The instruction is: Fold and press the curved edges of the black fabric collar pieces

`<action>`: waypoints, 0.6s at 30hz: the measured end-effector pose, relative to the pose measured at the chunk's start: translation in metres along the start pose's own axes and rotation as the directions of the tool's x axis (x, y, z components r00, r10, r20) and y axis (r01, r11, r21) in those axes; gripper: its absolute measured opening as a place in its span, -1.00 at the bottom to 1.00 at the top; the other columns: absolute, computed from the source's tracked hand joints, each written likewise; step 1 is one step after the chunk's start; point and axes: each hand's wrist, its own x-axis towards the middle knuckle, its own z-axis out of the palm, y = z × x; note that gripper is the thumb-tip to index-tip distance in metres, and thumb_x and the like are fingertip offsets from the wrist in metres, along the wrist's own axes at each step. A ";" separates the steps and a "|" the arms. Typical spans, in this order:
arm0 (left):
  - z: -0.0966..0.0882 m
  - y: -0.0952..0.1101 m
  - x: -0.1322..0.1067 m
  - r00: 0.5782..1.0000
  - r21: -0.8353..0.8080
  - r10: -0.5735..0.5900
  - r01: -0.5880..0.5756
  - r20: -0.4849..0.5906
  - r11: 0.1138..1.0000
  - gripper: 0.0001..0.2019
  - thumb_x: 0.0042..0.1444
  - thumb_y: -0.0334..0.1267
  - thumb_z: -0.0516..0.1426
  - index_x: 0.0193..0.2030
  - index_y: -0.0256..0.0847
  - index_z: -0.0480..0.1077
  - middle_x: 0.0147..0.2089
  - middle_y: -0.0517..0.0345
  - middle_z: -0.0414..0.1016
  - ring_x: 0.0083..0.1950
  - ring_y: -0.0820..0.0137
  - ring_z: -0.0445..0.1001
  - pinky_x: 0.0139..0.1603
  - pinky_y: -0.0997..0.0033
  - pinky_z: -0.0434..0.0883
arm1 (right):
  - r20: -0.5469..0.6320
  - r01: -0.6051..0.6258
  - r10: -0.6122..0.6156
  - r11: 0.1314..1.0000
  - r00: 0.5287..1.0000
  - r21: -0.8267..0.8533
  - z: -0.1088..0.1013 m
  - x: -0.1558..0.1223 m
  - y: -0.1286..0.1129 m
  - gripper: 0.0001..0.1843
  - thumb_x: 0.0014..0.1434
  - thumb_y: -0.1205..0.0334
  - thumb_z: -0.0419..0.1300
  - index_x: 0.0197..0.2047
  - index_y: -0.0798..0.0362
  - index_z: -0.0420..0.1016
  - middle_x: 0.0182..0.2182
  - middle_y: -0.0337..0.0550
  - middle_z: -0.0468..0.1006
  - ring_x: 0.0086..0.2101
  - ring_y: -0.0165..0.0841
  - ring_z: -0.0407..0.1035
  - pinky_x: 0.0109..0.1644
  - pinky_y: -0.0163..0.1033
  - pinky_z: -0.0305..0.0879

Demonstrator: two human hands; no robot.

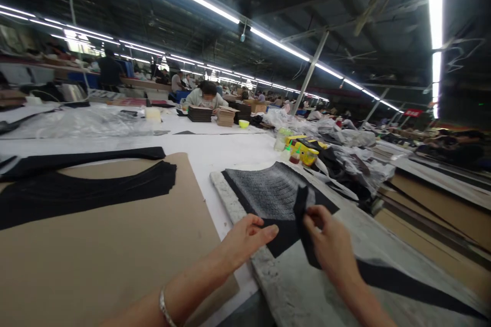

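My right hand (328, 240) pinches a narrow black strip (303, 230) that stands up folded, with a grey patch near its top. Beneath it lies a black panel (264, 194) with a grey textured middle, on a pale, worn slab (264, 271). My left hand (247, 240) hovers at the panel's near-left edge, thumb stretched out and fingers loosely bent, with nothing visible in it. A bracelet (163, 306) circles the left wrist. Another long black piece (406, 281) lies on the slab to the right of my right hand.
Tan board (115, 265) on the left bears curved black pieces (88, 186). Small bottles (294, 156) and a yellow box (307, 149) stand behind the slab. Plastic bags (356, 138) and stacked boards (433, 214) lie right. Across the white table (226, 150) a person (207, 94) leans over stacks (200, 114).
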 end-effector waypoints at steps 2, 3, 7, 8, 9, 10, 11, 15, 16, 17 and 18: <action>-0.021 0.002 -0.027 0.994 -0.052 -0.058 0.053 -0.098 0.997 -0.35 -0.02 0.22 0.15 0.03 -0.29 0.27 -0.16 -0.02 0.51 -0.14 0.25 0.48 -0.23 0.35 0.38 | 0.106 0.037 -0.046 0.996 0.993 0.080 0.048 -0.028 -0.048 -0.85 0.21 0.17 0.05 -0.30 0.03 0.38 -0.42 -0.19 0.52 -0.38 -0.31 0.44 -0.29 -0.25 0.30; -0.034 -0.001 -0.040 0.983 -0.019 -0.071 0.068 -0.171 0.997 -0.36 -0.05 0.19 0.19 0.02 -0.29 0.28 -0.18 -0.01 0.51 -0.15 0.23 0.48 -0.24 0.34 0.38 | 0.155 0.076 -0.093 0.991 0.984 0.110 0.070 -0.042 -0.071 -0.87 0.19 0.21 0.02 -0.30 0.03 0.35 -0.41 -0.18 0.51 -0.39 -0.31 0.43 -0.32 -0.26 0.29; -0.096 -0.026 -0.091 0.874 0.058 -0.088 0.132 -0.477 0.990 -0.69 -0.07 -0.17 0.18 -0.19 -0.29 0.39 -0.24 0.02 0.54 -0.15 0.20 0.48 -0.14 0.28 0.37 | 0.268 0.193 -0.237 0.964 0.934 0.180 0.136 -0.091 -0.153 -0.85 0.22 0.27 -0.05 -0.28 0.05 0.32 -0.38 -0.11 0.48 -0.40 -0.27 0.41 -0.33 -0.22 0.27; -0.113 -0.034 -0.104 0.852 0.048 -0.084 0.127 -0.517 0.991 -0.75 -0.09 -0.25 0.15 -0.24 -0.29 0.42 -0.24 0.03 0.55 -0.14 0.19 0.48 -0.11 0.28 0.37 | 0.288 0.219 -0.270 0.955 0.919 0.198 0.148 -0.100 -0.171 -0.83 0.24 0.27 -0.07 -0.28 0.05 0.32 -0.37 -0.10 0.47 -0.40 -0.27 0.41 -0.33 -0.21 0.28; -0.130 -0.042 -0.119 0.839 0.026 -0.081 0.112 -0.537 0.993 -0.77 -0.13 -0.29 0.13 -0.28 -0.29 0.44 -0.25 0.04 0.56 -0.13 0.19 0.48 -0.09 0.28 0.37 | 0.309 0.248 -0.309 0.943 0.900 0.221 0.159 -0.107 -0.187 -0.82 0.25 0.28 -0.08 -0.27 0.05 0.33 -0.36 -0.09 0.47 -0.39 -0.26 0.41 -0.33 -0.20 0.29; -0.146 -0.050 -0.134 0.831 -0.009 -0.091 0.103 -0.549 0.995 -0.76 -0.16 -0.31 0.12 -0.29 -0.29 0.46 -0.26 0.06 0.57 -0.14 0.20 0.49 -0.10 0.29 0.37 | 0.329 0.279 -0.351 0.928 0.877 0.249 0.169 -0.114 -0.202 -0.82 0.25 0.28 -0.08 -0.25 0.06 0.34 -0.34 -0.09 0.47 -0.39 -0.26 0.41 -0.32 -0.20 0.31; -0.161 -0.058 -0.151 0.822 -0.062 -0.119 0.102 -0.557 0.993 -0.75 -0.18 -0.31 0.13 -0.29 -0.30 0.47 -0.27 0.08 0.57 -0.17 0.21 0.50 -0.13 0.31 0.38 | 0.346 0.309 -0.396 0.909 0.850 0.281 0.177 -0.121 -0.215 -0.82 0.25 0.29 -0.07 -0.22 0.06 0.35 -0.32 -0.08 0.48 -0.37 -0.26 0.42 -0.30 -0.19 0.33; -0.218 -0.085 -0.230 0.700 -0.298 -0.296 0.123 -0.650 0.946 -0.65 -0.20 -0.20 0.18 -0.22 -0.31 0.47 -0.39 0.14 0.55 -0.33 0.27 0.51 -0.33 0.39 0.39 | 0.364 0.449 -0.625 0.765 0.691 0.462 0.194 -0.158 -0.243 -0.72 0.23 0.34 0.00 0.00 0.04 0.34 -0.12 -0.05 0.49 -0.12 -0.25 0.42 -0.04 -0.15 0.36; -0.229 -0.092 -0.252 0.657 -0.310 -0.314 0.127 -0.686 0.942 -0.63 -0.20 -0.18 0.18 -0.21 -0.31 0.46 -0.41 0.14 0.54 -0.34 0.28 0.50 -0.36 0.40 0.39 | 0.340 0.505 -0.700 0.699 0.628 0.505 0.196 -0.170 -0.240 -0.68 0.23 0.35 0.01 0.05 0.02 0.33 -0.08 -0.04 0.49 -0.07 -0.24 0.40 0.01 -0.13 0.34; -0.238 -0.098 -0.275 0.615 -0.302 -0.316 0.131 -0.722 0.944 -0.63 -0.19 -0.17 0.17 -0.21 -0.31 0.46 -0.42 0.14 0.53 -0.34 0.29 0.50 -0.35 0.40 0.40 | 0.300 0.568 -0.765 0.630 0.570 0.529 0.199 -0.181 -0.235 -0.66 0.22 0.34 0.04 0.07 -0.01 0.33 -0.05 -0.05 0.50 -0.05 -0.22 0.40 0.02 -0.11 0.35; -0.246 -0.103 -0.297 0.579 -0.283 -0.310 0.140 -0.754 0.949 -0.64 -0.18 -0.17 0.16 -0.21 -0.30 0.45 -0.41 0.14 0.53 -0.33 0.29 0.51 -0.33 0.39 0.41 | 0.252 0.634 -0.829 0.547 0.499 0.546 0.203 -0.192 -0.227 -0.62 0.20 0.32 0.09 0.10 -0.05 0.33 -0.05 -0.07 0.51 -0.06 -0.20 0.42 0.00 -0.11 0.37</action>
